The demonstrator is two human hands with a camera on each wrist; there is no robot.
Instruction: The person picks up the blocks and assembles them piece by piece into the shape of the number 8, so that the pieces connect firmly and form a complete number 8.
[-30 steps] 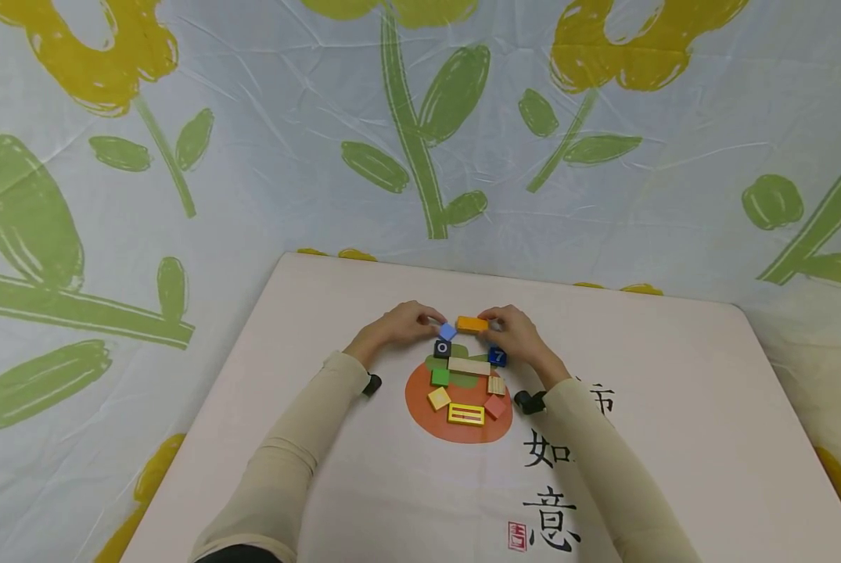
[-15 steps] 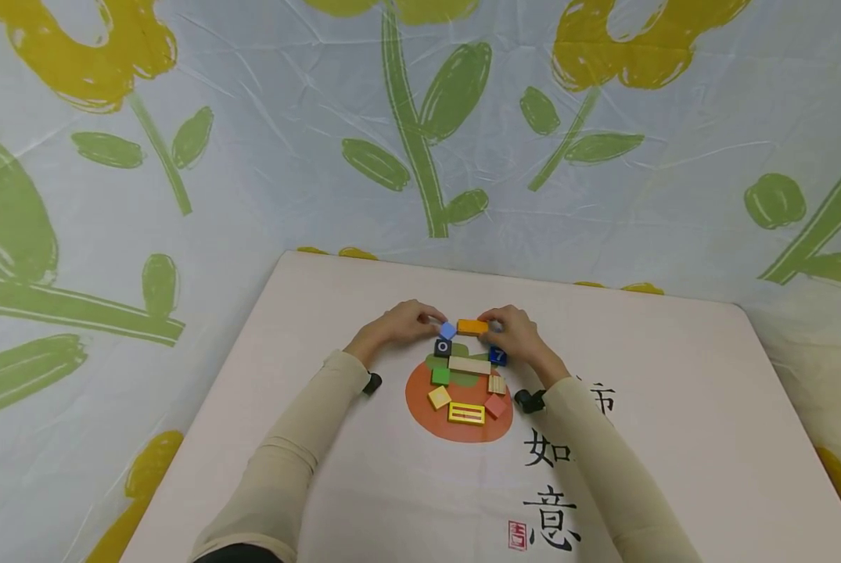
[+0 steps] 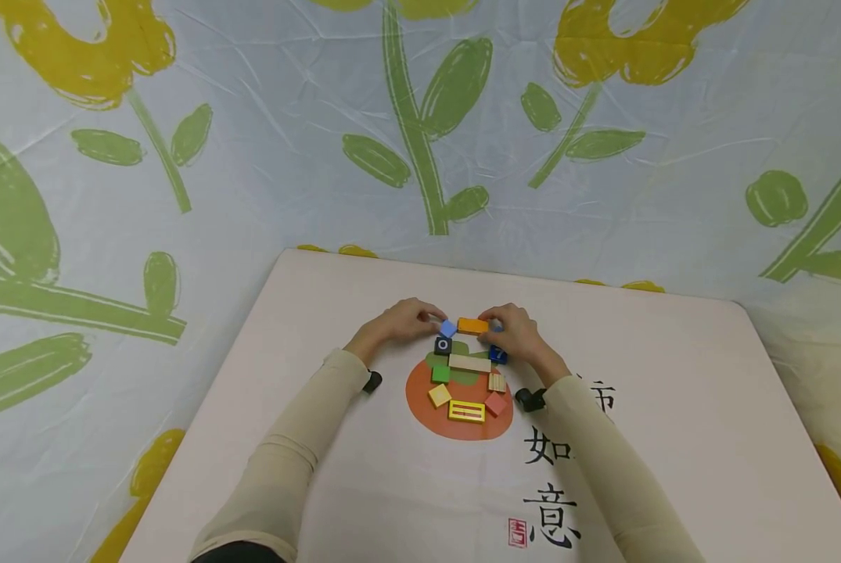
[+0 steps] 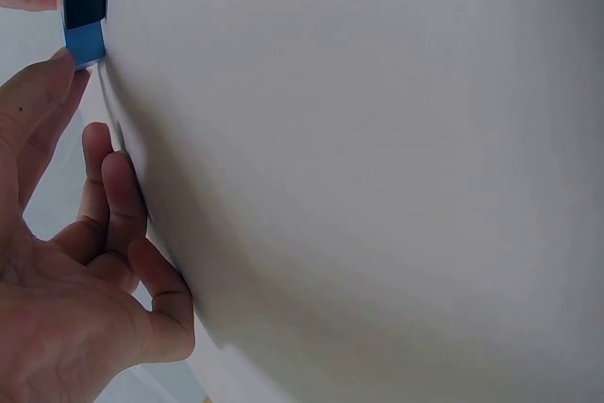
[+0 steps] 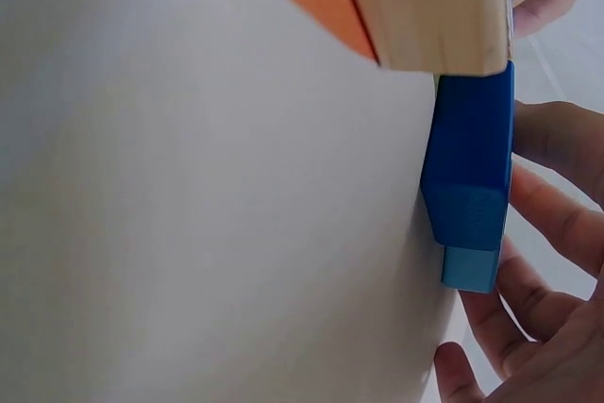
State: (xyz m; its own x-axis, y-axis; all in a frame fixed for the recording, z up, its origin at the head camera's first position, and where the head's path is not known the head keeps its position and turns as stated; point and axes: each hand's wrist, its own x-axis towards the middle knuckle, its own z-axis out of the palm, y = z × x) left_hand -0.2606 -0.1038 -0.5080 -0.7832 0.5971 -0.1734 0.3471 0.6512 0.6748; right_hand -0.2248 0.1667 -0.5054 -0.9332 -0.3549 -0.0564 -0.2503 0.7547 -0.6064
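Observation:
In the head view, my left hand [image 3: 407,320] pinches a small light blue block [image 3: 447,328] between thumb and forefinger at the ring's far left. In the left wrist view the thumb and a finger meet that light blue block [image 4: 85,43]. My right hand [image 3: 515,331] holds the right end of an orange oblong block [image 3: 472,326] at the far side. Beneath that hand sits a dark blue block [image 3: 497,355], partly hidden. The right wrist view shows the dark blue block [image 5: 467,158] with a lighter blue block [image 5: 470,269] behind it.
Nearer me lie a black block marked with a ring [image 3: 443,345], a pale wooden bar [image 3: 469,363], a green block [image 3: 440,374], a yellow striped block [image 3: 466,412] and a red block [image 3: 495,404]. They sit on a printed orange fruit on the white table [image 3: 364,485].
The orange block has slid very slightly towards me, with my right hand on it. My left hand and the light blue block look almost unchanged. The view has tilted a little.

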